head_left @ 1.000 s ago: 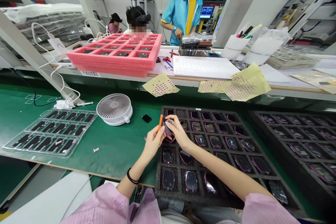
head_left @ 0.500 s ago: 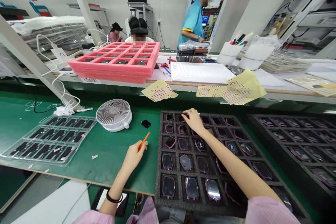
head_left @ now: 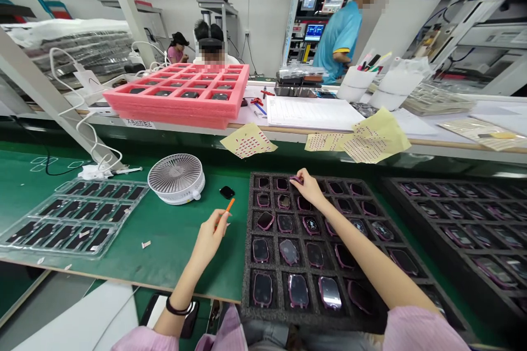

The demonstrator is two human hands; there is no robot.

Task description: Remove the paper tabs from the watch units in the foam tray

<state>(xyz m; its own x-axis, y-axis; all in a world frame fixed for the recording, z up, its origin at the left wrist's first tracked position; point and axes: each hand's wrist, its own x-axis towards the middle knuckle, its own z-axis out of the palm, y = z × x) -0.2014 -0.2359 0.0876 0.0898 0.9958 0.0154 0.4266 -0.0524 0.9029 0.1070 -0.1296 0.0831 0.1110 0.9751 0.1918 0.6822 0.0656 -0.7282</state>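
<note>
Left hand (head_left: pixel 211 231): closed around an orange stick (head_left: pixel 231 205), whose tip is pointed up and rightward, near mid-frame.
Right hand (head_left: pixel 309 187): a purple-rimmed piece (head_left: pixel 295 179) is pinched in the fingertips, right of centre.
Purple-rimmed piece: held at the fingertips' left, over the dark foam tray's (head_left: pixel 246 279) upper rows; whether foam is touched cannot quite be told.

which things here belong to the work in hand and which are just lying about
Likely in use:
orange tool, in the left hand
purple-framed piece, in the right hand
black foam tray, under the right hand

Probably just lying about:
white fan
small white scrap
white pen cup
</note>
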